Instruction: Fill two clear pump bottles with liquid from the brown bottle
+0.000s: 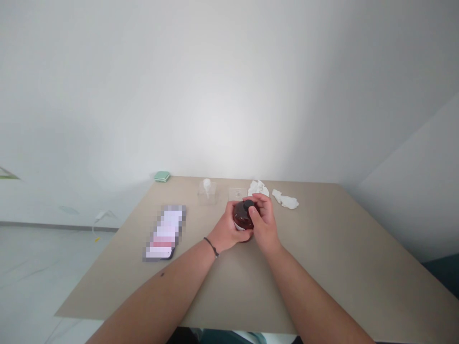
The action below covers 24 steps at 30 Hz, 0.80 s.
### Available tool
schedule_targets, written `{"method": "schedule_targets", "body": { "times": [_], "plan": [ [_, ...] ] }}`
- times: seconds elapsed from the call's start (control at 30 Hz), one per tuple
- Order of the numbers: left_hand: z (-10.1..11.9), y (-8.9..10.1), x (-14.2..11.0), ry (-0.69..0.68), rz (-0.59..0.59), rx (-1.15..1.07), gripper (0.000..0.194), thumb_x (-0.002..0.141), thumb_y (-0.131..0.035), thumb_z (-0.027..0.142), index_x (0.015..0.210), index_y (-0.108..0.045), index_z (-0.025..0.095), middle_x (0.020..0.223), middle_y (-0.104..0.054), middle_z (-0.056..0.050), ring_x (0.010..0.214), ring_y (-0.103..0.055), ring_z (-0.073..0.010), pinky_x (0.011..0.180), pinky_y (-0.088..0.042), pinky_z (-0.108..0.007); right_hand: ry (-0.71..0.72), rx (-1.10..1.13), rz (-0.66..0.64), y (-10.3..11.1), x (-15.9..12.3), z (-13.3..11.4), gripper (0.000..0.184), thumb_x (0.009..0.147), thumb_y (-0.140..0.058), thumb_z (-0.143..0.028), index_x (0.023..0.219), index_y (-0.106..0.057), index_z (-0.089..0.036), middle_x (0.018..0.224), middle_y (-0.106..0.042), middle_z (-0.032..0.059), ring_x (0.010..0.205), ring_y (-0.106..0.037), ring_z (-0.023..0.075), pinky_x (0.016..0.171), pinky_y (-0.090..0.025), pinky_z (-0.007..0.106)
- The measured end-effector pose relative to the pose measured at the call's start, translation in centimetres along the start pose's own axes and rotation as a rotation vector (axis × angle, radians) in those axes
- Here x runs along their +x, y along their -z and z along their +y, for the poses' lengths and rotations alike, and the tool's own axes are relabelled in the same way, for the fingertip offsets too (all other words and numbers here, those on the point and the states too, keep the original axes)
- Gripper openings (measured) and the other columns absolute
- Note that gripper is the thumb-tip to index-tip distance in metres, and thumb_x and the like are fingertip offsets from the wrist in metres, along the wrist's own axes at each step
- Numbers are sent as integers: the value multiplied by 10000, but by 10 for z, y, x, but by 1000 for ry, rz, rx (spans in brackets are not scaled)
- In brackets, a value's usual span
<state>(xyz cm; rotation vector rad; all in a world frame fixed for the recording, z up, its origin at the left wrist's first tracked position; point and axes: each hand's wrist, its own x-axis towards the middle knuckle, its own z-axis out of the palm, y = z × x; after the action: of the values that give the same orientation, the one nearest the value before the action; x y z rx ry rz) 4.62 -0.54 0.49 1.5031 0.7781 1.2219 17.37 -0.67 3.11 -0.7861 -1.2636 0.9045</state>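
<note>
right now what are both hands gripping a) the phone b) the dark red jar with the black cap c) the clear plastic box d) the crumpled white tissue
b, the left hand and the right hand both close around the dark red jar, just under its black cap.
</note>
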Motion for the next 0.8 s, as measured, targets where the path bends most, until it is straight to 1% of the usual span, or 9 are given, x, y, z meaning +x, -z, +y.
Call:
{"method": "schedule_targets", "body": {
  "times": [0.1,0.13,0.27,0.43,0.53,0.6,0.7,0.77,0.8],
  "plan": [
    [1,0,0,-3,1,1,699,645,-809,204,1200,-385,212,1131,-586,-64,984,-631,-213,879,-524,-368,-21,21,2,0,0,0,337,933,-523,-532,1149,-505,-274,1060,-663,54,995,-637,206,928,-518,399],
    [2,-1,0,0,-2,-7,698,643,-810,205,1197,-384,211,1130,-590,-66,985,-634,-215,880,-527,-372,-14,21,-3,0,0,0,342,928,-530,-530,1154,-504,-275,1062,-663,54,998,-636,207,929,-518,401],
    [2,0,0,20,-8,-35,701,644,-815,218,1196,-383,211,1173,-584,-82,1021,-637,-227,901,-527,-378,20,-49,-15,0,1,-3,395,845,-664,-465,1161,-525,-273,1067,-662,50,1009,-635,215,939,-513,400],
    [0,-1,0,37,-17,-69,688,664,-804,215,1205,-379,215,1146,-580,-71,978,-645,-211,870,-537,-366,-20,-146,-36,2,3,-6,260,838,-661,-432,1024,-637,-252,1017,-690,40,949,-641,212,886,-526,381],
    [0,0,0,31,-17,-71,696,666,-807,234,1212,-375,213,1136,-579,-73,970,-643,-212,851,-538,-361,-25,-104,-39,3,5,-6,254,839,-667,-447,1005,-666,-255,999,-703,34,939,-646,210,884,-525,379],
    [2,1,0,17,-19,-36,702,668,-811,249,1218,-375,211,1142,-586,-78,984,-639,-218,871,-530,-370,-21,-41,-18,5,7,-6,255,851,-663,-457,1012,-674,-260,1016,-706,36,946,-649,206,897,-522,380],
    [5,3,0,-9,-20,35,724,660,-826,271,1226,-378,206,1179,-605,-98,1051,-627,-240,956,-493,-409,43,43,92,17,15,-7,237,874,-645,-439,1044,-671,-276,1069,-703,31,1028,-642,201,983,-486,400],
    [6,4,0,-8,-26,48,733,661,-831,290,1229,-376,201,1191,-616,-111,1073,-625,-252,989,-472,-430,68,51,180,36,23,-8,227,866,-656,-411,1052,-668,-282,1087,-705,24,1075,-633,199,1032,-455,421],
    [6,4,0,-4,-31,47,734,666,-829,300,1232,-374,199,1193,-619,-114,1074,-626,-255,996,-466,-437,50,33,214,47,28,-7,230,843,-679,-396,1041,-672,-279,1076,-714,23,1059,-641,199,1029,-457,429]
  ]
}}
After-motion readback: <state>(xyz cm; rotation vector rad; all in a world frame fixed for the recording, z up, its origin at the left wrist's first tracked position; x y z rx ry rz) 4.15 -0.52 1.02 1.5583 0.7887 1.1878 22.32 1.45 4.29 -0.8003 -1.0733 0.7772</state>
